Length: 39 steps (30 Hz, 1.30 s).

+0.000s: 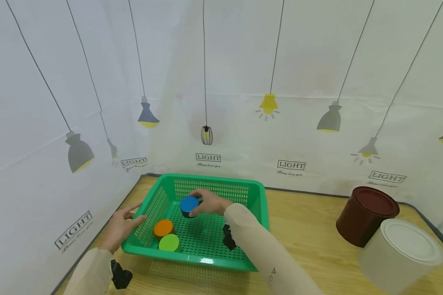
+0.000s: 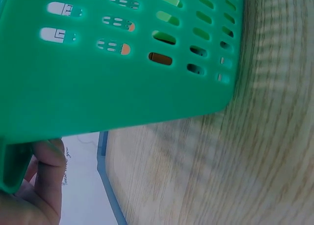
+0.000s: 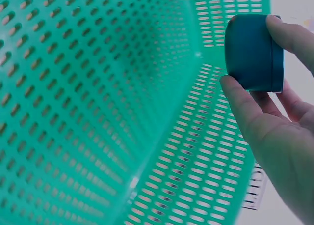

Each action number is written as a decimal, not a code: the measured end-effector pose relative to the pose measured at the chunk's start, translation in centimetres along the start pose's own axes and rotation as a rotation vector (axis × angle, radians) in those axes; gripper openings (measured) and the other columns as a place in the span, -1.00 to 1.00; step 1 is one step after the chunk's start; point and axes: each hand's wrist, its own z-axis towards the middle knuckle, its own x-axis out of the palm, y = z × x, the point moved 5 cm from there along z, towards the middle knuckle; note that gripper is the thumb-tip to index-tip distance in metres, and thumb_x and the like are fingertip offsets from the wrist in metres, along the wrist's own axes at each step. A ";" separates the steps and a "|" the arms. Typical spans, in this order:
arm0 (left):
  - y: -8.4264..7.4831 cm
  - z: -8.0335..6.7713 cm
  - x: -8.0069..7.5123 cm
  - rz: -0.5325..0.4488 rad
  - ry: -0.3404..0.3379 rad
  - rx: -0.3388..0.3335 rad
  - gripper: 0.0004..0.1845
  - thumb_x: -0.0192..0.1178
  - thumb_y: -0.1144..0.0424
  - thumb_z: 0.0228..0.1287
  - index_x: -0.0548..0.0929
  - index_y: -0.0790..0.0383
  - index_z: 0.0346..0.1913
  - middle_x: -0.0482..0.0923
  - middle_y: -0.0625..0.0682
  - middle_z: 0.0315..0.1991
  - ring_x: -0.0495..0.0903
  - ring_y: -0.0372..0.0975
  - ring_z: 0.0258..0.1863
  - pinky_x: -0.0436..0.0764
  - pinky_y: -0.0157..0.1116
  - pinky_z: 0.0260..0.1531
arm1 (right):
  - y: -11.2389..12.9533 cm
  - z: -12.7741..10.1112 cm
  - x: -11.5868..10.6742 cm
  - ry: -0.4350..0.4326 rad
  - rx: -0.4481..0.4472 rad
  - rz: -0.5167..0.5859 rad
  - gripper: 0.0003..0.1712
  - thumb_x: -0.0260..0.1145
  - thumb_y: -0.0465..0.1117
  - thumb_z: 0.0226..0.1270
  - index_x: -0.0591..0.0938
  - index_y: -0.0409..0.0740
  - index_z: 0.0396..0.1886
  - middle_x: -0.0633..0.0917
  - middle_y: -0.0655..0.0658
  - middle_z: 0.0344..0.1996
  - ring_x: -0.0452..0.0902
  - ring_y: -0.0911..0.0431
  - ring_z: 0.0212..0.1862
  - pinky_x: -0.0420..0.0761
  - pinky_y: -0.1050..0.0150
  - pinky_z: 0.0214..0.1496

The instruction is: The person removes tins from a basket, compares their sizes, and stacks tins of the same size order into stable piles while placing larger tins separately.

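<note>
My right hand pinches the blue round tin by its sides, held just above the green basket floor. My left hand, fingers relaxed, steadies the basket's left wall, probably against sliding. Beyond its fingertips, inside, lie the lime tin and orange tin, touching.

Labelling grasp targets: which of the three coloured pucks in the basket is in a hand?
The blue puck: the right hand pinches it, while the orange puck and green puck lie untouched.
</note>
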 end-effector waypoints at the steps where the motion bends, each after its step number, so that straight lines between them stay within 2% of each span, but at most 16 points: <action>1: 0.0 0.0 0.0 0.000 0.003 0.001 -0.36 0.17 0.09 0.16 0.26 0.17 0.29 0.41 0.38 0.01 0.35 0.16 0.02 0.43 0.05 -0.13 | 0.3 -0.2 -0.3 0.005 -0.009 -0.001 -0.35 0.38 -0.37 -0.02 0.38 -0.14 0.13 0.40 -0.13 0.06 0.36 -0.01 0.05 0.44 0.16 -0.01; 9: 0.0 -0.1 0.0 -0.028 0.024 0.009 -0.35 0.16 0.09 0.17 0.23 0.19 0.30 0.34 0.42 0.06 0.29 0.20 0.06 0.40 0.08 -0.11 | 2.2 -3.2 -2.7 0.032 -0.064 -0.002 -0.33 0.36 -0.31 0.02 0.35 -0.07 0.18 0.36 -0.10 0.11 0.31 -0.02 0.10 0.45 0.16 -0.02; 14: 0.0 -0.1 0.2 -0.031 0.026 0.000 -0.35 0.16 0.09 0.17 0.23 0.18 0.30 0.33 0.41 0.08 0.29 0.19 0.06 0.42 0.06 -0.13 | 2.1 -6.0 -5.2 0.018 -0.079 -0.007 -0.32 0.36 -0.24 0.04 0.34 -0.01 0.20 0.34 -0.04 0.13 0.26 -0.03 0.17 0.44 0.15 -0.01; 19: 0.0 -0.2 0.2 -0.026 0.021 0.001 -0.35 0.16 0.09 0.17 0.23 0.19 0.30 0.32 0.42 0.08 0.32 0.19 0.04 0.46 0.02 -0.16 | 1.2 -9.2 -8.2 -0.019 -0.123 0.000 -0.28 0.34 -0.22 0.06 0.28 -0.13 0.24 0.33 -0.13 0.15 0.27 -0.10 0.16 0.46 0.12 -0.01; 24: -0.2 -0.1 0.2 -0.021 0.020 0.011 -0.34 0.16 0.08 0.16 0.23 0.19 0.30 0.32 0.42 0.07 0.32 0.18 0.04 0.45 0.03 -0.16 | -0.7 -12.6 -11.3 -0.093 -0.143 0.010 -0.26 0.31 -0.24 0.10 0.22 -0.23 0.27 0.32 -0.22 0.15 0.28 -0.15 0.14 0.45 0.10 0.00; 29: -0.2 -0.1 0.2 -0.030 0.025 0.007 -0.34 0.16 0.09 0.16 0.22 0.20 0.30 0.32 0.42 0.07 0.32 0.18 0.04 0.44 0.03 -0.15 | -3.3 -16.0 -13.3 -0.175 -0.120 0.009 -0.25 0.29 -0.20 0.13 0.19 -0.25 0.28 0.29 -0.26 0.18 0.25 -0.20 0.15 0.43 0.08 0.02; 34: -0.1 -0.1 0.3 -0.026 0.029 0.008 -0.33 0.16 0.08 0.16 0.21 0.20 0.31 0.28 0.42 0.11 0.26 0.19 0.08 0.38 0.09 -0.10 | -5.9 -18.9 -14.3 -0.230 -0.077 0.023 -0.24 0.28 -0.18 0.14 0.17 -0.31 0.27 0.25 -0.33 0.19 0.20 -0.26 0.17 0.44 0.05 0.01; 39: -0.1 -0.1 0.2 -0.011 0.029 0.011 -0.33 0.15 0.06 0.17 0.20 0.20 0.31 0.28 0.42 0.10 0.27 0.18 0.08 0.38 0.09 -0.10 | -8.9 -20.7 -14.4 -0.273 -0.025 0.002 -0.22 0.31 -0.17 0.11 0.18 -0.40 0.24 0.28 -0.41 0.15 0.27 -0.28 0.12 0.46 0.02 -0.02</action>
